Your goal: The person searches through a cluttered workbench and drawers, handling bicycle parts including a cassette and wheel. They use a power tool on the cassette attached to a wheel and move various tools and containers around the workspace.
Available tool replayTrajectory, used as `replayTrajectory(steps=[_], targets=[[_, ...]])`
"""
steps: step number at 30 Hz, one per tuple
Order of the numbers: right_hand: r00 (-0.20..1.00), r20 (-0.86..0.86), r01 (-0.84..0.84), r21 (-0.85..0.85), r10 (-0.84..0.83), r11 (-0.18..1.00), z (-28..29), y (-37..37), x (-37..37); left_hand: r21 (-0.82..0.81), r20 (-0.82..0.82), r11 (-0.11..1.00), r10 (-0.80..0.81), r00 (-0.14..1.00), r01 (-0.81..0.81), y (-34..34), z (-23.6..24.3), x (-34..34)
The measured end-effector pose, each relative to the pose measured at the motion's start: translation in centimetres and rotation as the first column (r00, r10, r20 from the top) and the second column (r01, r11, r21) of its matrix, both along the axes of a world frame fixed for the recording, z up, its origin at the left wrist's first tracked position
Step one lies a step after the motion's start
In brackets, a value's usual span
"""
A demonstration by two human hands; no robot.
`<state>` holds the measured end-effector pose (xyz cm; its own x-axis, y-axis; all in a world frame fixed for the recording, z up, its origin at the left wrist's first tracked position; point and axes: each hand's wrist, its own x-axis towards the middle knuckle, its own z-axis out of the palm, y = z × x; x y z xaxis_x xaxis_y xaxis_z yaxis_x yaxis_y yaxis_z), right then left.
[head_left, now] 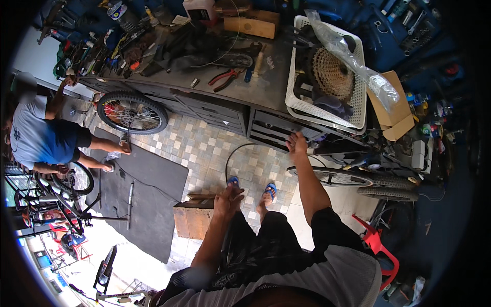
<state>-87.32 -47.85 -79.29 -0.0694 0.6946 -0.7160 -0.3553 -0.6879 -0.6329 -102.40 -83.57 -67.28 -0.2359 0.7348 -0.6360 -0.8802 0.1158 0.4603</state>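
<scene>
The right hand (296, 143) grips a drawer (279, 130) front under the workbench (255, 87) — the left hand (228, 199) hangs loose, holding nothing.

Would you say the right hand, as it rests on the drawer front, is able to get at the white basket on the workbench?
Probably yes: the right hand sits just below the white basket, with nothing between.

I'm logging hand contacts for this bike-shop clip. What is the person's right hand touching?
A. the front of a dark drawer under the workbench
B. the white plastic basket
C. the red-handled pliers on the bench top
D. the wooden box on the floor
A: the right hand rests with its fingers on the dark drawer front below the workbench, under the white basket and well away from the pliers.
</scene>
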Motion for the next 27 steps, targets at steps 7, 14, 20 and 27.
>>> replayTrajectory(steps=[7,14,20,27], targets=[[0.898,-0.333,0.254,-0.142,-0.288,0.957,-3.4,1.2,-1.8,-0.024,-0.125,0.966,-0.258,0.958,0.257,-1.6,0.8,3.4],[0.767,-0.614,0.228,-0.015,-0.189,0.974,-4.3,-0.7,-5.5,0.007,-0.212,0.899,-0.426,0.879,0.438,-1.3,-0.4,2.8],[0.884,-0.455,0.196,0.145,-0.110,0.970,-5.8,-2.3,-4.4,-0.111,-0.174,0.883,-0.470,0.865,0.457,-4.4,-3.2,0.7],[0.893,-0.409,0.279,0.171,-0.190,0.945,-5.3,-13.5,-3.2,-0.076,-0.175,0.919,-0.395,0.902,0.387,-3.0,-3.4,-3.2]])
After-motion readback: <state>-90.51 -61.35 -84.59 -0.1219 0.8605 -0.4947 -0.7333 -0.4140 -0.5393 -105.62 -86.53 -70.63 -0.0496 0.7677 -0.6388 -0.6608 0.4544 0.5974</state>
